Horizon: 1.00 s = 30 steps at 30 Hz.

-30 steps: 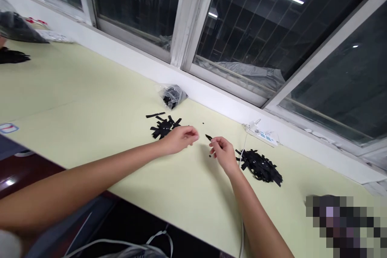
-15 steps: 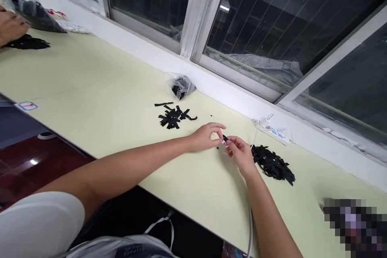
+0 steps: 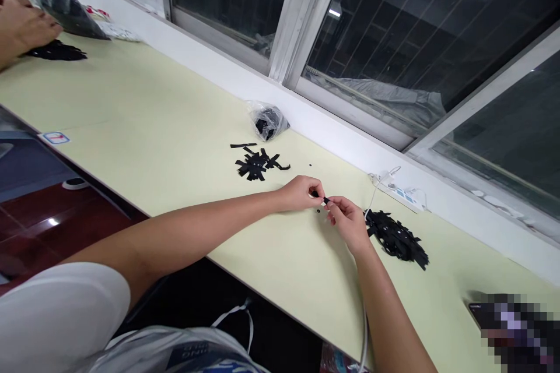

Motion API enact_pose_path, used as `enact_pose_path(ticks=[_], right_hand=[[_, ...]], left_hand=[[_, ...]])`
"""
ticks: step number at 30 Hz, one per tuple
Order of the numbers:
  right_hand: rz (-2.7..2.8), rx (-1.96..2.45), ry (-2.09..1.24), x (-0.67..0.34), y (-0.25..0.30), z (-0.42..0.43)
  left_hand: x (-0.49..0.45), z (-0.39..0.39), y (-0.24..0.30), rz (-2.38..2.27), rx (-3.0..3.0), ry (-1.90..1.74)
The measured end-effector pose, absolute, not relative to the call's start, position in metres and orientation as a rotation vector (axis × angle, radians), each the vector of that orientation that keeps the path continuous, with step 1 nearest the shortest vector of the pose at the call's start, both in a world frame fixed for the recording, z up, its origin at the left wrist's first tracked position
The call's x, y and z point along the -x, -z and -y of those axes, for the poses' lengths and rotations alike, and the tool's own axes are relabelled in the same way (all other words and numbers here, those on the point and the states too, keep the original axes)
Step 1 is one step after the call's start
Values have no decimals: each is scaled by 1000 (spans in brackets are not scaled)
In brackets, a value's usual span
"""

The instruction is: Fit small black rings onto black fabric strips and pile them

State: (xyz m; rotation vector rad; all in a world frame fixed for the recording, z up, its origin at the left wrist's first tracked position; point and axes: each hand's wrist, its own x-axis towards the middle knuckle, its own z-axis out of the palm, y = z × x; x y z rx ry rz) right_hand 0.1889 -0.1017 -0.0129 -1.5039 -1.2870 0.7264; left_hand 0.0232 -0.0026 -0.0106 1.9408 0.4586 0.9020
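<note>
My left hand (image 3: 300,193) and my right hand (image 3: 346,222) meet over the pale yellow table (image 3: 166,128), fingertips pinched together on one small black strip (image 3: 325,200). A tiny black ring (image 3: 317,210) lies on the table just below the fingers. To the right of my right hand sits a heap of black strips (image 3: 396,238). A smaller scatter of black strips (image 3: 258,162) lies to the left, beyond my left hand.
A clear plastic bag of black parts (image 3: 268,120) rests by the window sill. A white power strip with cable (image 3: 402,193) lies along the wall. Another person's hand (image 3: 21,26) rests on black pieces at far left. A blurred object (image 3: 516,326) sits at the right.
My left hand has come right from the small scatter to meet my right hand, and both now pinch the strip. The view has shifted left and up.
</note>
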Motion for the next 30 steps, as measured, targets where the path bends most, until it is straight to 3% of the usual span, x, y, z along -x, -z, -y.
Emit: enact_pose_path(ticks=[12, 20, 30], right_hand=[[1312, 1500, -656, -187, 18, 100], [1825, 1788, -160, -193, 23, 101], [1842, 1969, -110, -190, 22, 98]], left_hand=[[-32, -5, 19, -395, -1760, -980], [-29, -9, 13, -461, -1711, -1073], [-31, -13, 21, -441, -1791, -1103]])
